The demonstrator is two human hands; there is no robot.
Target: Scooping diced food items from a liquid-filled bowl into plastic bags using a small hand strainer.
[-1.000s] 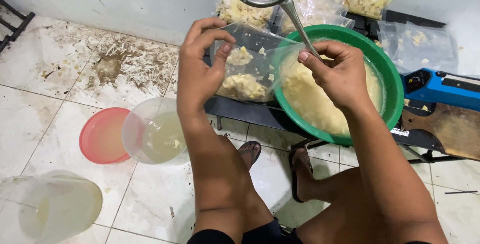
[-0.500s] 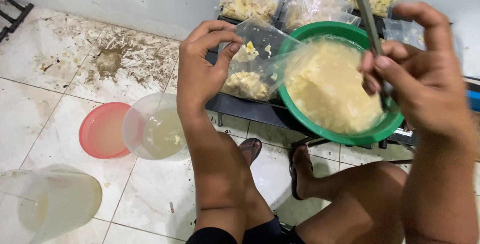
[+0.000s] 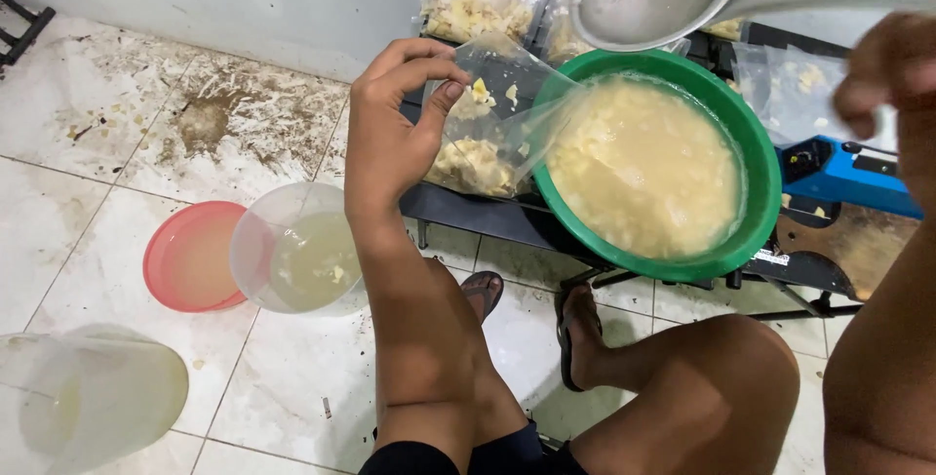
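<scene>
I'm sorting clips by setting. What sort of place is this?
Probably a home or small workshop packing food on the floor: a green basin of pale yellow mash, the left hand holding a clear plastic bag open, filled bags against the wall.

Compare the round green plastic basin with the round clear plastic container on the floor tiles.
The round green plastic basin is opaque; the round clear plastic container is see-through. The basin sits raised on a dark metal frame, while the container stands on the white tiled floor. The basin is nearly full of pale yellow mash; the container holds only a shallow, thin yellowish liquid. Both are round and open-topped.
</scene>
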